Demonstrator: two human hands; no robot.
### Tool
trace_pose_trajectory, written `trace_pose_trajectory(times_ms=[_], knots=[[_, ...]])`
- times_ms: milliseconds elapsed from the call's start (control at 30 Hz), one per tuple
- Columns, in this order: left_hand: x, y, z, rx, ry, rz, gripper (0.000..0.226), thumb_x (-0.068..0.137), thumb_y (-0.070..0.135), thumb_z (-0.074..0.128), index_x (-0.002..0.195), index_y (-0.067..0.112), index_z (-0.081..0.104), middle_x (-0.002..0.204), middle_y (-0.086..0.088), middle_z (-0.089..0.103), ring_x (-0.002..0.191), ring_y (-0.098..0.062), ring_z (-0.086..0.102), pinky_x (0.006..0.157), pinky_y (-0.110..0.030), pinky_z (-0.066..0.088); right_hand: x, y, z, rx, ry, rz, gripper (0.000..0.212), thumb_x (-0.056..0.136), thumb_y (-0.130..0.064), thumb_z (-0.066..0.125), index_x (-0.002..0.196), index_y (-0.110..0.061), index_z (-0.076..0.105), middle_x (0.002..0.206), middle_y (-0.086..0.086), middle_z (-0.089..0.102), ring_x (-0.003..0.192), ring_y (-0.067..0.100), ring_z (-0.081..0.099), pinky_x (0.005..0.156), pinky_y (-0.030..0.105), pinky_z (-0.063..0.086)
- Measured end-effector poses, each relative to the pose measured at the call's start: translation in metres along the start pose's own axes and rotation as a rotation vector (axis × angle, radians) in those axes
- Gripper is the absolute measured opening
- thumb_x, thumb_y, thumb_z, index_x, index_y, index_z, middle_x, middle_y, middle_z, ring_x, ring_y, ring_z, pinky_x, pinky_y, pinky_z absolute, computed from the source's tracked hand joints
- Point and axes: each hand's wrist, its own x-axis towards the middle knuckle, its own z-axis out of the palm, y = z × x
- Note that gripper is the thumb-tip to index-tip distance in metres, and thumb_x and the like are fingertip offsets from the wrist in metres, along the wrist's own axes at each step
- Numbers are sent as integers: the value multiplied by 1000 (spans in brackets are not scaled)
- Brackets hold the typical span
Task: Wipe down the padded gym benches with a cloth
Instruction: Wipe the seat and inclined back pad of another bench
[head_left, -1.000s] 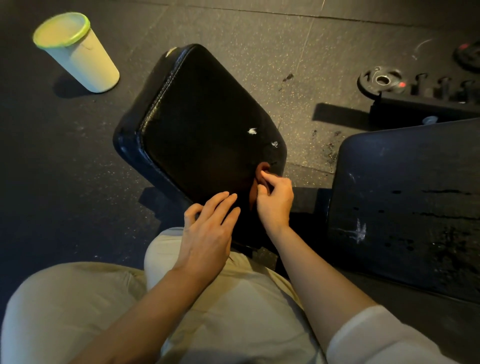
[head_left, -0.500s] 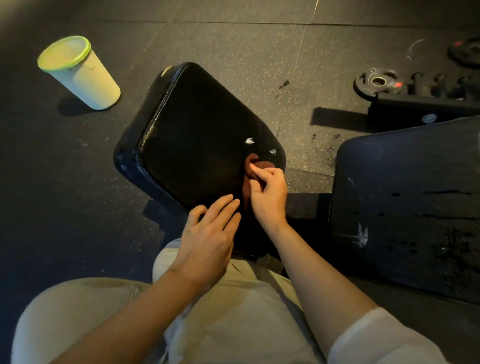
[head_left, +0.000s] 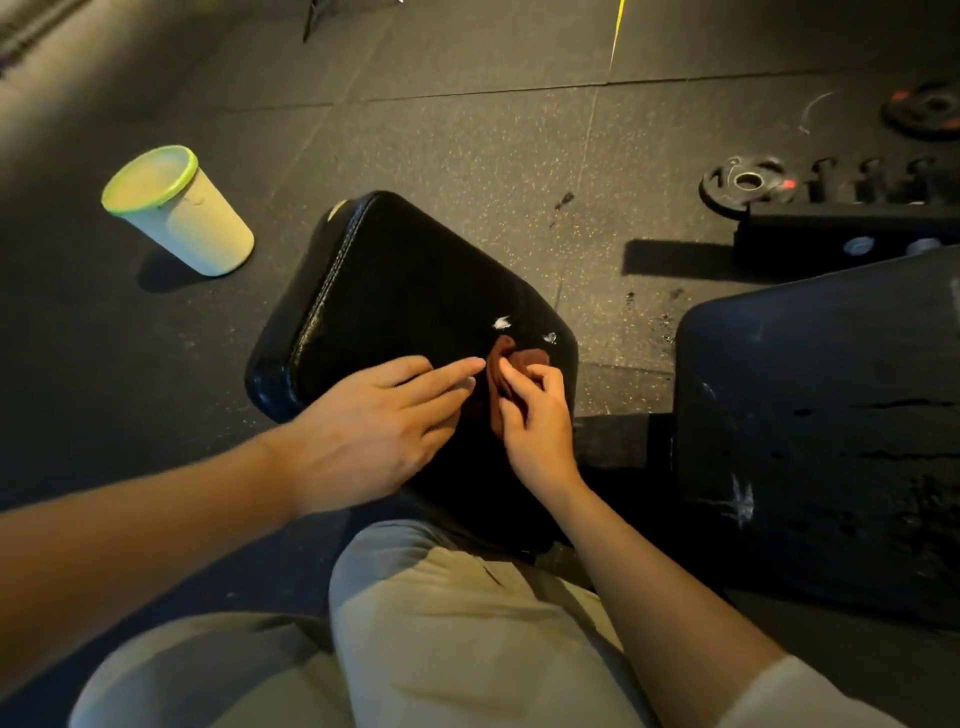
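Right hand (head_left: 535, 426) pinches a brown cloth (head_left: 506, 371) on the black bench pad (head_left: 395, 296); left hand (head_left: 374, 426), fingers straight, rests on the pad beside it.

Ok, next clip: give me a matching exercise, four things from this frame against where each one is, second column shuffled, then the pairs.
Things:
1. cloth
2. cup
3. weight plate
4. left hand

Places:
A. standing on the floor, far left
B. lying flat on the floor, upper right
C. pinched in the right hand on the bench pad
D. fingers straight, reaching to the cloth's edge

Pairs: 1-C, 2-A, 3-B, 4-D
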Motion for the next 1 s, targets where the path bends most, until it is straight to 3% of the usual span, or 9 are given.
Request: trace_pose_trajectory(times_ms=[67,200,367,433,600,733,800,933,1000], knots=[[5,-27,-12,21,-8,147,33,79,17,67,109,7,71,133,-16,59,138,-32,38,107,-41,26,12,21,-6,-14,4,111,44,92,5,52,132,-11,58,128,3,42,116,5,41,97,-1,24],[15,-76,-27,-32,-35,286,42,97,37,39,116,16,70,132,-5,62,139,-20,38,109,-35,26,33,41,-14,-14,45,561,46,93,2,47,137,-11,53,128,9,42,118,26,50,106,25,35],[23,-100,-25,-177,-78,199,50,99,49,33,127,21,63,138,0,57,142,-16,30,114,-34,18,21,-22,7,49,16,58,45,91,6,51,133,-11,58,129,-2,41,118,4,40,102,1,21],[26,-101,-22,-213,-92,205,52,99,52,32,128,22,62,139,2,56,144,-15,27,115,-34,16,19,-16,8,38,19,-23,46,92,6,52,133,-13,58,129,-6,40,121,2,39,103,1,21],[27,-102,-17,-274,-109,195,55,99,57,30,137,26,54,146,6,48,147,-12,19,118,-31,11,47,5,2,7,99,255,45,91,9,48,130,-9,60,131,4,46,127,19,46,108,17,27],[27,-102,-16,-286,-124,176,56,99,59,29,140,27,51,147,6,47,145,-13,25,118,-33,13,46,-36,15,35,70,-93,47,86,8,53,128,-12,63,129,6,49,118,13,46,107,20,30],[27,-102,-16,-294,-141,177,55,99,59,29,139,28,51,146,7,48,144,-13,27,118,-33,14,49,-31,13,19,12,-138,48,88,6,52,130,-16,62,132,4,48,122,13,45,109,24,30],[27,-103,-14,-292,-160,176,55,99,59,30,138,29,53,146,8,48,146,-11,23,117,-35,15,71,15,-7,-26,61,223,45,89,10,48,126,-8,63,129,9,49,123,25,50,100,10,26],[27,-103,-13,-291,-155,168,54,98,60,30,137,30,53,145,9,48,146,-11,23,116,-35,15,73,12,-7,-28,73,285,44,88,11,48,125,-7,64,124,9,50,120,26,51,99,11,28]])
